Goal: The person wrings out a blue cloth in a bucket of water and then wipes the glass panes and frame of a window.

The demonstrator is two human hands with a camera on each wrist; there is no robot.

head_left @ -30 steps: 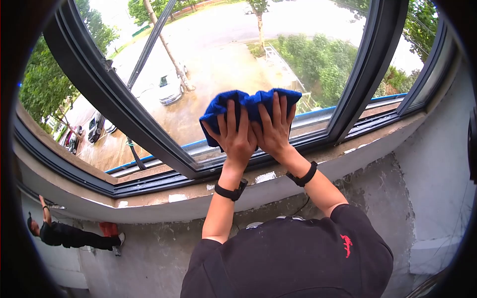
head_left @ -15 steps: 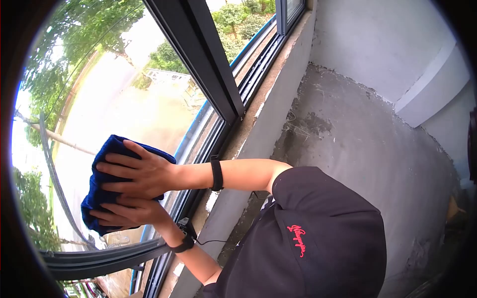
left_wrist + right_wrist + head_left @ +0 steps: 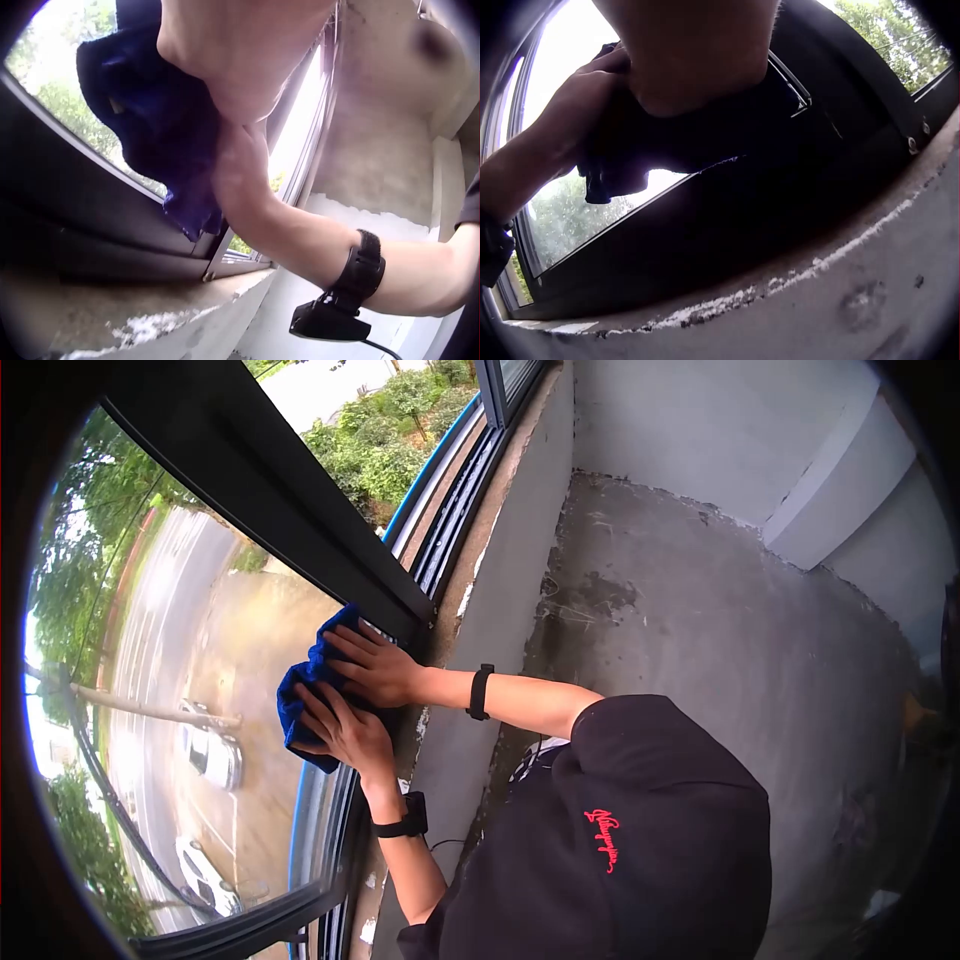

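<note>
A blue cloth (image 3: 290,710) is spread against the lower corner of the window pane (image 3: 262,622), beside the dark upright frame (image 3: 270,490). My left hand (image 3: 352,738) lies flat on its nearer part, fingers extended. Close beside it, my right hand (image 3: 378,670) presses the other part, with fingertips near the frame. In the left wrist view, the cloth (image 3: 142,112) hangs in folds below the hands, its lower edge overlapping the frame. The right wrist view shows the cloth darkly, with my left hand (image 3: 574,109) at its left end.
A rough sill (image 3: 470,575) with chipped white edges runs under the sliding tracks (image 3: 455,510). Below it stands a grey wall (image 3: 510,560), with bare concrete floor (image 3: 680,630) beyond. Parked cars (image 3: 210,750) show outside. Each wrist wears a black band with a small device.
The head view has turned to the right. Both hands have slid the cloth across and down the glass, into the corner by the upright frame.
</note>
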